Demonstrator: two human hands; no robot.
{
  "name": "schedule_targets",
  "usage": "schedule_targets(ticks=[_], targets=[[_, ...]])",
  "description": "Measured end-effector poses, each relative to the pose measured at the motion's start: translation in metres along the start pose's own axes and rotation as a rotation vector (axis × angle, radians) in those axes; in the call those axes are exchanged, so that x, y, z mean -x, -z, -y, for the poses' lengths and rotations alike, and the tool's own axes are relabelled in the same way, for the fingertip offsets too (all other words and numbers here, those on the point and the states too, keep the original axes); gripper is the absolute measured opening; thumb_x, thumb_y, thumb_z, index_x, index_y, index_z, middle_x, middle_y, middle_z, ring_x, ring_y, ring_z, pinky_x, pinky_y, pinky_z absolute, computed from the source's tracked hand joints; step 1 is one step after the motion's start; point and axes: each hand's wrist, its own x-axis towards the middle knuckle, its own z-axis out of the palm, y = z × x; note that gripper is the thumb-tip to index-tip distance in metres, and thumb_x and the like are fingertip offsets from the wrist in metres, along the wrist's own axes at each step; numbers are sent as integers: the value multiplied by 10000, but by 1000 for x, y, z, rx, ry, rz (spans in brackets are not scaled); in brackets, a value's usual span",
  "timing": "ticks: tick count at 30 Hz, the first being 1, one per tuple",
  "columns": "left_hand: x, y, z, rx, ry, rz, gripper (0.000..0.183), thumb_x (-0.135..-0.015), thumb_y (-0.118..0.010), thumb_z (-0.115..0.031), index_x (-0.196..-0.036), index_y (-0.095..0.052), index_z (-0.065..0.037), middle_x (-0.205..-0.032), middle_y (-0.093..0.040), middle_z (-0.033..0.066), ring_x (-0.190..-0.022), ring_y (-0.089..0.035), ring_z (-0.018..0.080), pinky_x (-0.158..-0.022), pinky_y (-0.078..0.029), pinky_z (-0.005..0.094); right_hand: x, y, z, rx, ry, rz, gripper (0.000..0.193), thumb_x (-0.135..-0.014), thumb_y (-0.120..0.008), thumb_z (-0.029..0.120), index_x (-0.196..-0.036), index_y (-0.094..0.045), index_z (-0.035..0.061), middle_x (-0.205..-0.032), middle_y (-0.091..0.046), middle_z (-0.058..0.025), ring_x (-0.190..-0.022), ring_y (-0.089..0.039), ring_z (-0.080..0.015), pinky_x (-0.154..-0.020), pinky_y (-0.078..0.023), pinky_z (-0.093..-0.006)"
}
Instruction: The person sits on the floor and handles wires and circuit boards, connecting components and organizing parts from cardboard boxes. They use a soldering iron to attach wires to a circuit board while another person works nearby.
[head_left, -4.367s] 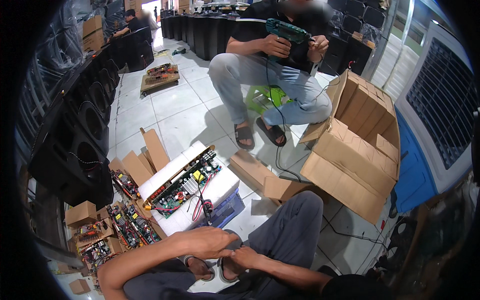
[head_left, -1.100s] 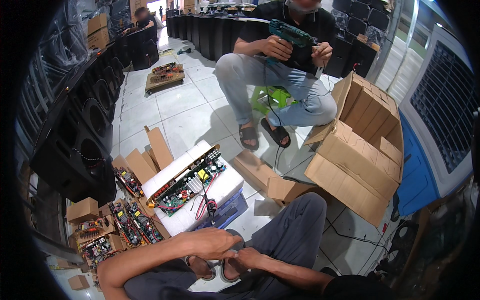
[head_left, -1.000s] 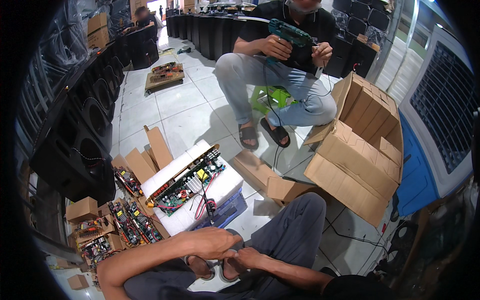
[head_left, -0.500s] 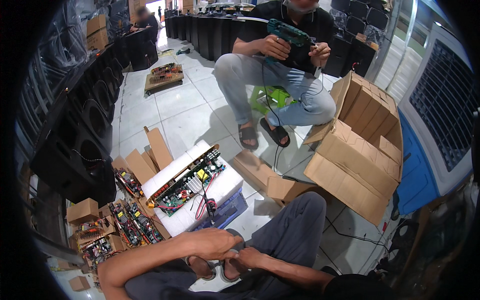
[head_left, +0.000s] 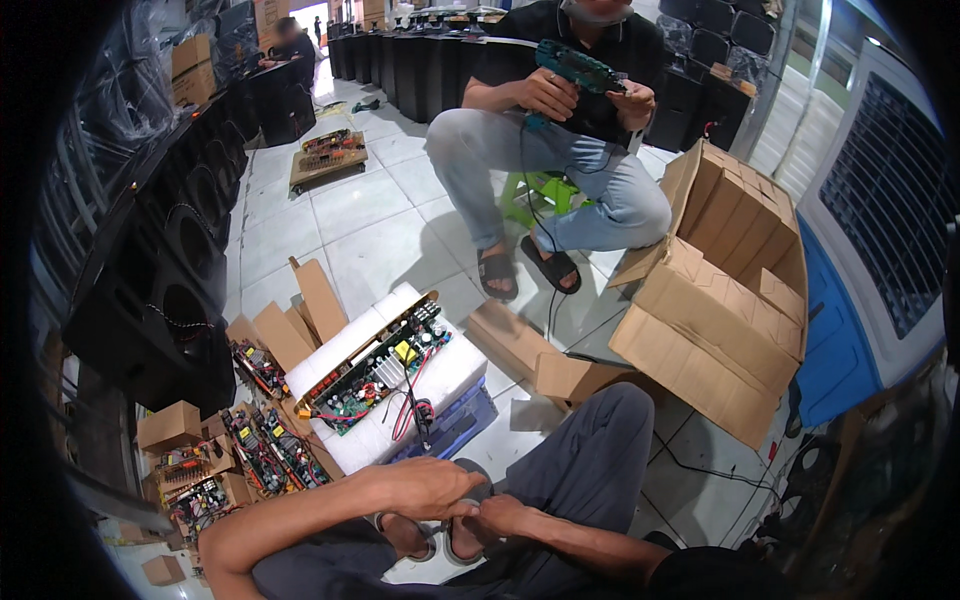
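White tile floor, rows of black speaker boxes along the left. Close by, one white foam block with one green circuit board on top. Two big open cardboard boxes on the right. Across the floor, another person sitting with a green drill. Down low, left hand and right hand touching over the sandals, fingers curled; cannot tell what is held.

Open brown cartons at right
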Motion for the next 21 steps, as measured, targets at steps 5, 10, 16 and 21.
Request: schedule_targets(ticks=[5,10,16,21], targets=[[0,0,0,-21,2,23,638,-1009,-557,-416,-1414,-443,63,-1121,-647,322,-1082,-622,469,-925,-496,516,0,-7,1,-38,-43,-71,183,-879,-606,161,-910,-736,36,-918,-731,-194,-898,-725,-354,-758,-562,-473],[3,2,-4,-6,11,8,629,-1012,-553,-411,-1417,-443,57,-1127,-647,321,-1086,-621,468,-928,-495,514,5,5,7,-66,-50,-51,159,-861,-626,143,-902,-732,32,-917,-732,-196,-893,-724,-358,-761,-557,-476],[-1,3,-3,-9,12,43,630,-1014,-541,-422,-1407,-453,62,-1126,-648,322,-1080,-624,465,-921,-499,511,-4,-17,-7,-3,27,-76,191,-880,-603,199,-921,-722,56,-927,-734,-167,-878,-721,-353,-756,-555,-472],[-4,-2,0,-6,-18,29,623,-1014,-540,-423,-1396,-459,63,-1116,-651,317,-1077,-627,462,-909,-502,514,-12,-24,-16,10,41,-47,279,-931,-548,301,-990,-720,90,-957,-741,-161,-878,-725,-357,-746,-564,-483]])
